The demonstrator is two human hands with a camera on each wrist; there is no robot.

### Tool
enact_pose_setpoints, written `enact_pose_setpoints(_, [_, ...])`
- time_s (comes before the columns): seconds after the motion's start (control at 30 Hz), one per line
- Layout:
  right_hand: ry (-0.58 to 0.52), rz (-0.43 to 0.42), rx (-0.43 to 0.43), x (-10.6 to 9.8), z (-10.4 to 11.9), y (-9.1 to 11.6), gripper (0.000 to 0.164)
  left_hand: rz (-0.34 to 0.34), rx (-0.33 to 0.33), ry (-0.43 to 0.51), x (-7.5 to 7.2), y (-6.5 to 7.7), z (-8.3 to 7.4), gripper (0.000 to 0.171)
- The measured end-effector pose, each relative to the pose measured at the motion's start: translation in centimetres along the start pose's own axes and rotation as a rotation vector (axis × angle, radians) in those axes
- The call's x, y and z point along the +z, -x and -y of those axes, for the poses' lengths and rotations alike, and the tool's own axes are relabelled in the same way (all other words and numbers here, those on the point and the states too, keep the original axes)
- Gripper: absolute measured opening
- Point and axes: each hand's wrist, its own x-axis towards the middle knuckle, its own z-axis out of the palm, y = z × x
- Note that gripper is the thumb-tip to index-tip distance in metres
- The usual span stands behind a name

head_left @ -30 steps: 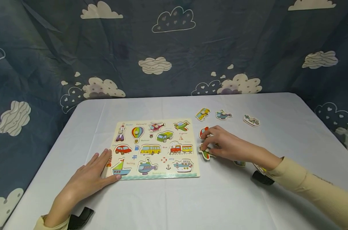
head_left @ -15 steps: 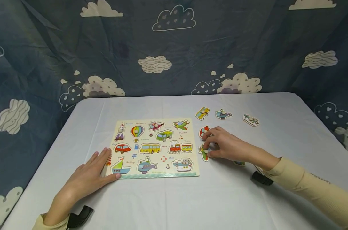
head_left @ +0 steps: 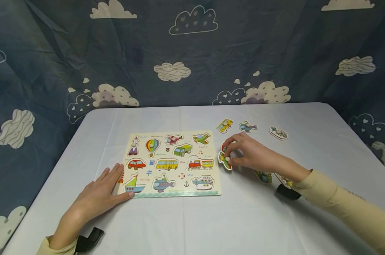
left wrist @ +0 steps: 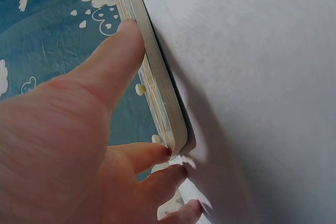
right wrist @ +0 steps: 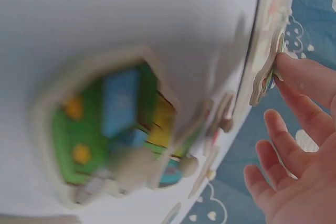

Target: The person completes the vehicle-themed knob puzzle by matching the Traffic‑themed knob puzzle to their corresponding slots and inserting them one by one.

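Observation:
My left hand (head_left: 95, 198) lies flat at the lower left corner of a wooden vehicle puzzle board (head_left: 183, 170), thumb along the near edge. In the left wrist view that thumb (left wrist: 123, 51) presses on the edge of the board (left wrist: 163, 87), and the fingers lie past its corner. My right hand (head_left: 250, 154) pinches a green airplane puzzle piece (head_left: 224, 163) by its knob, just right of the board. The right wrist view has this piece (right wrist: 266, 72) tilted on edge between thumb and forefinger. A red piece (head_left: 223, 148) is partly hidden behind the right fingers.
Yellow bus (head_left: 224, 126), submarine (head_left: 247, 126) and ship (head_left: 278, 133) pieces lie at the back right. A green truck piece (head_left: 263, 176) lies below the right hand, and another piece (head_left: 284, 181) shows beside the wrist. A dark cloud-print cloth (head_left: 192, 53) hangs behind the table.
My right hand has taken hold of the airplane piece and shifted it slightly up and left, close to the board's right edge, baring more of the truck piece. My left hand has stayed put.

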Motion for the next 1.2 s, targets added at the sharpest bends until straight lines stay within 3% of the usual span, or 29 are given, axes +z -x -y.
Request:
enact_pose_setpoints(0.5, [-0.002,0.012,0.005,-1.5,-1.4,-5.9,0.014,0.004,-0.009,0.011,0.1,-0.1,0.0,0.108])
enact_pose_setpoints(0.87, [0.024,0.071,-0.025,-0.9,-1.1,-10.0,0.014,0.007,-0.022,0.009,0.0,-0.1,-0.1,0.108])
enact_pose_setpoints(1.2, [0.034,0.103,-0.091,0.4,-0.8,-12.0,0.011,0.008,-0.028,0.016,-0.1,-0.1,0.0,0.108])
